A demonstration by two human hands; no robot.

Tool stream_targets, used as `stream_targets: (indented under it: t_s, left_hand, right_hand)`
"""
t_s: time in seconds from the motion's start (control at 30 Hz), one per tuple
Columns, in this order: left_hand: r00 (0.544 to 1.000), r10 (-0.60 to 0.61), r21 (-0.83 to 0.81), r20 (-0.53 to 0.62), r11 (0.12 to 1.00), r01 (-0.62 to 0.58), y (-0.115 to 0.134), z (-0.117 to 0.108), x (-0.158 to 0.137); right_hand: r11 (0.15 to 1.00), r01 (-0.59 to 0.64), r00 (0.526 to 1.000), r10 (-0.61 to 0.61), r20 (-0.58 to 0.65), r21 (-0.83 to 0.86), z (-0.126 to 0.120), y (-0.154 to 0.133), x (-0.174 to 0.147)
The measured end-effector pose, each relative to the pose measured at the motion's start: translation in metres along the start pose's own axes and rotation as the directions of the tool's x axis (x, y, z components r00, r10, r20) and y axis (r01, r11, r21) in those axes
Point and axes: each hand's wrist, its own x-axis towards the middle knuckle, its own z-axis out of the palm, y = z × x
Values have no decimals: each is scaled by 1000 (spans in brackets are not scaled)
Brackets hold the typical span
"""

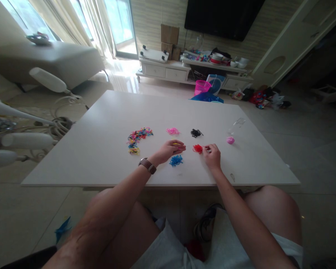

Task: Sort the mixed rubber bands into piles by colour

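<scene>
My left hand (173, 150), with a watch on its wrist, hovers between the pink rubber bands (173, 131) and the blue rubber bands (176, 160). Its fingers are drawn together around a small pinkish bit too small to name. Some yellow bands (174, 141) show behind its fingers, mostly hidden. My right hand (212, 155) pinches at the right edge of the red rubber bands (197, 148). Behind that heap lie the black rubber bands (196, 133). A mixed heap of many-coloured rubber bands (139, 136) spreads over the table left of my hands.
On the white table (106, 123), a clear container (237, 126) and a pink round object (230, 140) lie at right. A small clear item (232, 177) is near the front edge. White lamp arms (47, 80) stand off the left side; a pink basket (202, 87) is beyond the far edge.
</scene>
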Motion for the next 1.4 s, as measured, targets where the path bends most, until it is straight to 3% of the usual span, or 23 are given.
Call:
stream_targets:
  t_s: [0.1, 0.23, 0.4, 0.7, 1.03, 1.27, 1.4]
  left_hand:
    - [992, 72, 175, 102, 981, -89, -9, 3, 3]
    - [966, 161, 388, 202, 893, -230, -10, 2, 3]
    - [956, 201, 395, 215, 877, -273, -7, -3, 5]
    - [962, 250, 223, -112, 950, -221, 17, -37, 22]
    - [866, 275, 122, -418, 962, -246, 28, -60, 41]
    - [802, 297, 126, -517, 954, -273, 26, -65, 50]
    - [789, 307, 106, -532, 949, -298, 24, -64, 55]
  right_hand:
    - [1000, -10, 1000, 10, 9, -1, 0, 0, 0]
    - [1000, -14, 1000, 14, 18, -1, 0, -1, -1]
    - [1000, -13, 1000, 13, 16, 0, 1, 0, -1]
    - [1000, -2, 1000, 2, 15, -5, 0, -1, -1]
    - [1000, -1, 1000, 1, 21, 3, 0, -2, -1]
    - [1000, -11, 1000, 11, 25, 10, 1, -2, -2]
    - [1000, -20, 999, 20, 27, 18, 1, -2, -2]
